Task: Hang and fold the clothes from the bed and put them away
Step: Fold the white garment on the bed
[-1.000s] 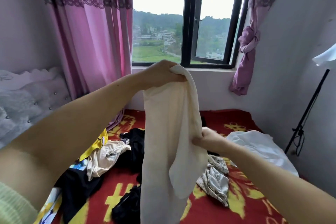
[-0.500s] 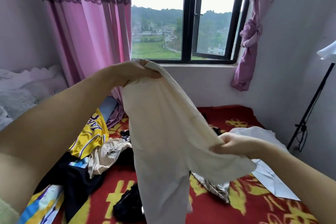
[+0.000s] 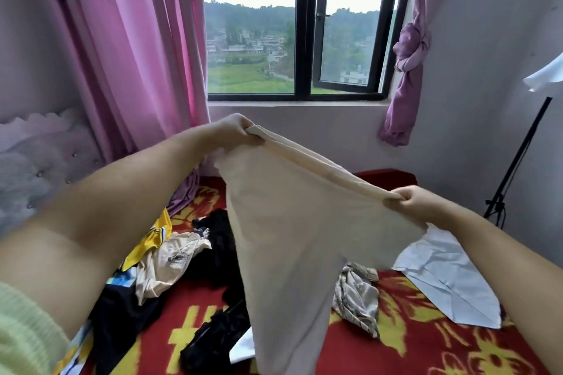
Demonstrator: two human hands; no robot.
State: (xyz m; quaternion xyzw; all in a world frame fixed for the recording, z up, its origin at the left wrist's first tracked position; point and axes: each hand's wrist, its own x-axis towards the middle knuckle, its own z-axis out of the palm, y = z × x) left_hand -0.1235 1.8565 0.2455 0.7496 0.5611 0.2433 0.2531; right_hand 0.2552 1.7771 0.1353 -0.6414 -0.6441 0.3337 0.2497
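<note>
Left hand [image 3: 236,130] grips one end of the cream garment [image 3: 286,222], right hand [image 3: 419,202] pinches the other end, lower; top edge stretched taut between them, cloth hanging below both hands over the bed [image 3: 426,344]. Clothes pile [image 3: 182,259] on bed under left forearm, white sheet [image 3: 447,280] beneath right hand.

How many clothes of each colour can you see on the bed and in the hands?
Cream: 2, the held trousers and a printed top
Black: 2
Yellow: 1
White: 1
Grey striped: 1
Total: 7 that I can tell apart
</note>
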